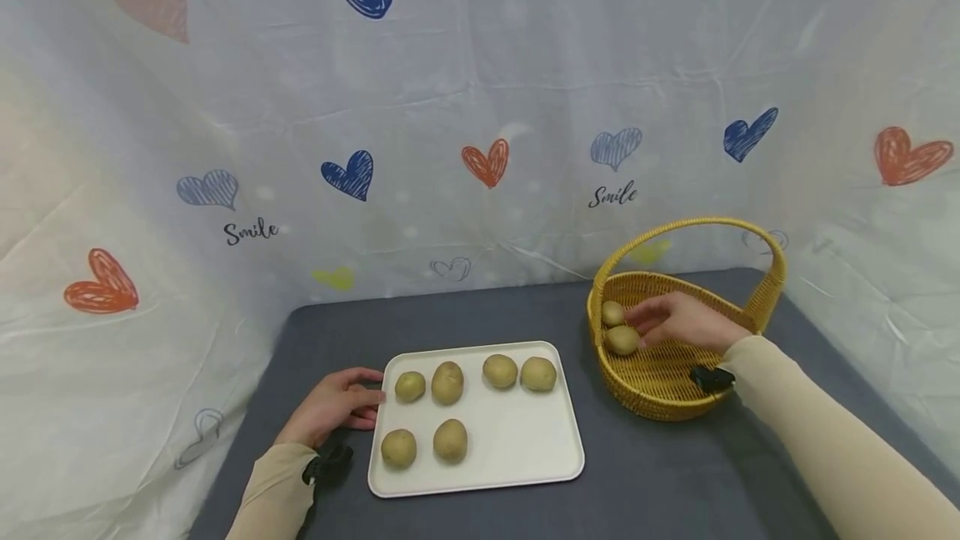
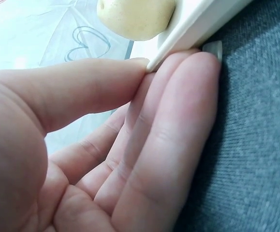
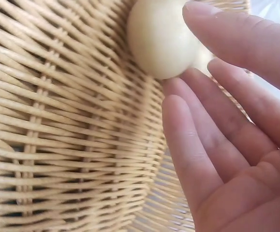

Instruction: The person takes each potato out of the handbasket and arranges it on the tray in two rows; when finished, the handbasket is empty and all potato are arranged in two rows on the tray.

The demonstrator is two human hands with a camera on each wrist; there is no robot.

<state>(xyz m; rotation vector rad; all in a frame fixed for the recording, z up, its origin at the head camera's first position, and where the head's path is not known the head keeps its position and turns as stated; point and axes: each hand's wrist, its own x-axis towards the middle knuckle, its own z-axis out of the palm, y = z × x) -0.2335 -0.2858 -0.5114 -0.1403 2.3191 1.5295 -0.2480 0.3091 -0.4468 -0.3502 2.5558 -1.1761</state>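
Observation:
My left hand [image 1: 335, 409] pinches the left rim of a white rectangular tray [image 1: 517, 448]. In the left wrist view its thumb [image 2: 101, 87] lies on the rim, with the fingers against the outer side. Several potatoes [image 1: 451, 441] sit on the tray, one of them a smaller potato [image 1: 410, 387]. Inside a yellow wicker basket [image 1: 660, 402], my right hand [image 1: 686, 322] reaches toward two potatoes at the left wall. Its fingertips are at the nearer potato [image 1: 622, 341], thumb and fingers spread apart around its side. The farther potato [image 1: 612, 313] lies just behind.
The basket's tall arched handle [image 1: 693, 223] rises over the right hand. A dark grey cloth [image 1: 480, 315] covers the table. Behind it hangs a pale curtain [image 1: 420, 107] printed with hearts. Each wrist wears a small black device [image 1: 711, 378].

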